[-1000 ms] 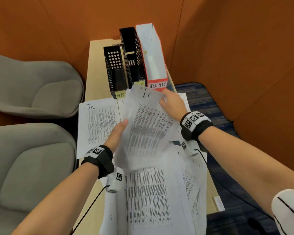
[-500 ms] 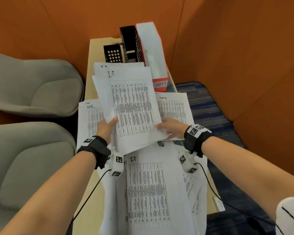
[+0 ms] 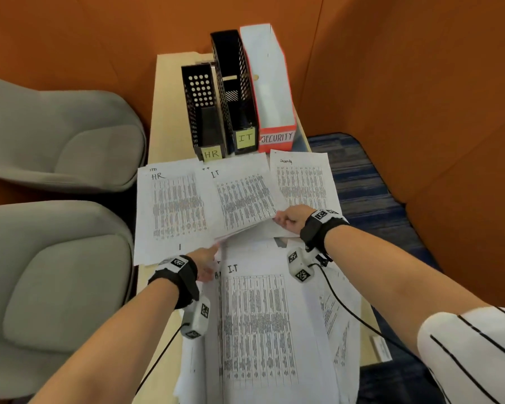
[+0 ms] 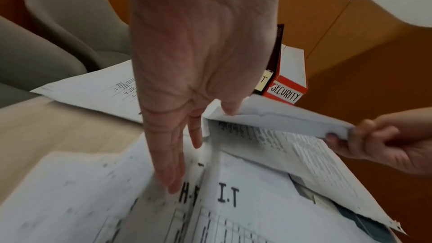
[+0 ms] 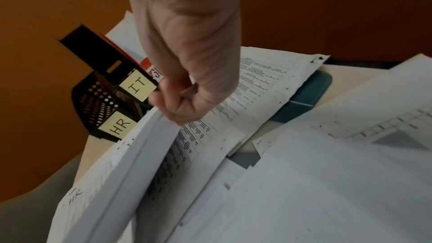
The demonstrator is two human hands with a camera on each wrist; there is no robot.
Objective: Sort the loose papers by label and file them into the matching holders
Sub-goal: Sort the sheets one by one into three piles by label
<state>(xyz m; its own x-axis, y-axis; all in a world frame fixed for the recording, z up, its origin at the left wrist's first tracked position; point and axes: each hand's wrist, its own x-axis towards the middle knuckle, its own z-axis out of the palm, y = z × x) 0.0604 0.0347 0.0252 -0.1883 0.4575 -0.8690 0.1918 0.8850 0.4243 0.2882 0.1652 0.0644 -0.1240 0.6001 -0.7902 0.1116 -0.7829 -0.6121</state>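
Note:
Three holders stand at the table's far end: black mesh HR holder point(image 3: 203, 112), black mesh IT holder point(image 3: 233, 91), red-and-white SECURITY holder point(image 3: 270, 83). In front lie an HR stack point(image 3: 172, 211), an IT stack point(image 3: 242, 196) and a Security sheet point(image 3: 302, 179). My right hand point(image 3: 283, 220) pinches the IT stack's near right corner, its fingers point(image 5: 173, 106) curled round the edge. My left hand point(image 3: 213, 252) is open, its straight fingers point(image 4: 173, 173) touching the loose pile point(image 3: 257, 325), which has an I.T sheet on top.
Two grey chairs point(image 3: 56, 135) point(image 3: 56, 272) stand left of the narrow table point(image 3: 169, 112). Orange walls close in behind and to the right, with blue carpet point(image 3: 362, 185) below. A dark teal flat thing point(image 5: 304, 95) lies under the papers.
The IT stack came down from in front of the holders onto the table between the HR and Security papers. My left hand let go of it and dropped to the loose pile.

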